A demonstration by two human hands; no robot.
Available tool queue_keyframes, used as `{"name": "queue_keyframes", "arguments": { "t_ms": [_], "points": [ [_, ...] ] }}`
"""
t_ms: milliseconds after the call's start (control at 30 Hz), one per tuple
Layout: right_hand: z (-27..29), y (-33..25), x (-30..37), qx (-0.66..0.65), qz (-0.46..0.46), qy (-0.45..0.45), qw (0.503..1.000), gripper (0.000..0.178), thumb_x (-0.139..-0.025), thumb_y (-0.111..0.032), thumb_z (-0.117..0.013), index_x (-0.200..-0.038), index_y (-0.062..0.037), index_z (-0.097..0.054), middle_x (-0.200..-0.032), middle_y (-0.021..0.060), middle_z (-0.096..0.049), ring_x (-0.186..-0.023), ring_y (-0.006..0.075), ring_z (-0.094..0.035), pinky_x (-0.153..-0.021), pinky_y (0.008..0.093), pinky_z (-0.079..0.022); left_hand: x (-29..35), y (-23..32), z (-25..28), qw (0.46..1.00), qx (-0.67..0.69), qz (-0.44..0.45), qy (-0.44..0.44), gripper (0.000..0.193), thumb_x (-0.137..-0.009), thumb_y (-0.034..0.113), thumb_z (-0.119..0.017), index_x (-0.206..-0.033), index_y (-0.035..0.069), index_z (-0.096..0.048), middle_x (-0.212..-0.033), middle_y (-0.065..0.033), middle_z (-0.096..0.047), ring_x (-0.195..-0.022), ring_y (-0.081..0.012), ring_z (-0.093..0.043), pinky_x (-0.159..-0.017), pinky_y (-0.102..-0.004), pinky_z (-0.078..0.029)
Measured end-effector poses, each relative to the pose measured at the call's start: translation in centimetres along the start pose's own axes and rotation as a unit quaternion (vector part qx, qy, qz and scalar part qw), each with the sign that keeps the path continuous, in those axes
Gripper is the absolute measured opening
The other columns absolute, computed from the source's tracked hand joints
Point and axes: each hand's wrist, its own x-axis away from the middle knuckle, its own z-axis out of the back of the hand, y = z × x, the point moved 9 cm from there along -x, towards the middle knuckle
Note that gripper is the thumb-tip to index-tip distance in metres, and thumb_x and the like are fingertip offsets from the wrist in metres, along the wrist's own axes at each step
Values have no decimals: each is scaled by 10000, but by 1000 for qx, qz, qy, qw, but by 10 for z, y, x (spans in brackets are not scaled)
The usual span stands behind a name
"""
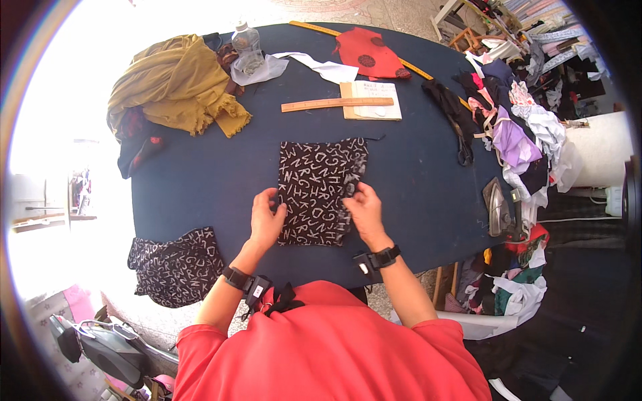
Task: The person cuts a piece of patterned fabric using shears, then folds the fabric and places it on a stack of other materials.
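A folded piece of black fabric (311, 190) with a white letter print lies flat on the dark blue table in front of me. My left hand (267, 219) is at its left edge, fingers curled, thumb against the cloth. On the opposite side, my right hand (366, 212) pinches the right edge, where the cloth looks bunched and slightly blurred. A dark string end sticks out at the far right corner. A second piece of the same letter-print fabric (177, 266) hangs over the table's near left edge.
Beyond the fabric are a wooden ruler (307, 105), an open notebook (378, 107), red patterned cloth (368, 53) and a yellow measuring stick (314, 27). Mustard cloth (174, 80) and a clear bottle (246, 47) stand far left. An iron (496, 207) and piled clothes (515, 140) are right.
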Motion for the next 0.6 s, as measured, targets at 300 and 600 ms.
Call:
{"name": "queue_keyframes", "arguments": {
  "t_ms": [300,600],
  "points": [
    [-144,-18,40,220,74,-267,935,454,-790,-49,-652,-1227,-30,-531,-887,53,-598,-684,135,-582,-651,279,-504,-18,-48,-15,920,295,246,-75,605,-952,514,-471,-1305,23,-488,-1040,-26,-570,-826,-105,-504,-738,-247,-443],
    [-67,42,20,222,-69,-93,968,558,-777,-104,-743,-1247,64,-493,-1030,114,-629,-788,137,-614,-738,289,-529,-83,-39,-28,976,154,143,-61,603,-845,250,-707,-1261,-105,-453,-1055,-145,-640,-930,-154,-619,-788,-265,-508]
  ]
}}
